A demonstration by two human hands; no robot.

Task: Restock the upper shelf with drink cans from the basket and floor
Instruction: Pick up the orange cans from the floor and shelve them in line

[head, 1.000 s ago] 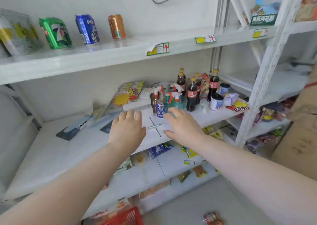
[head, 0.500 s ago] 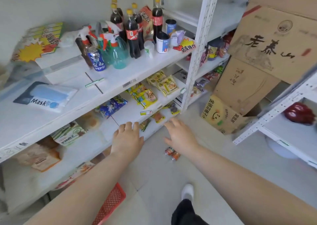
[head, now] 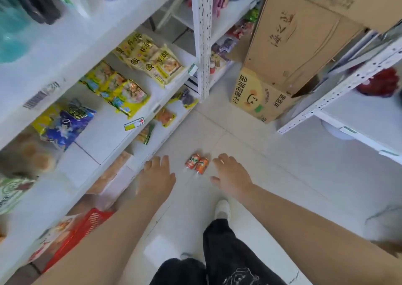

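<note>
Now view has dropped from shelf to floor; left hand (head: 157,177) and right hand (head: 231,174), both spread and empty, flank two orange cans (head: 196,164) lying side by side, next to grab

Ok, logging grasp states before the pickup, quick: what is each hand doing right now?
Left hand: open, fingers spread, holding nothing.
Right hand: open, holding nothing, beside the two orange cans on the floor.

Left hand (head: 157,176), right hand (head: 231,173) outstretched, empty.
</note>
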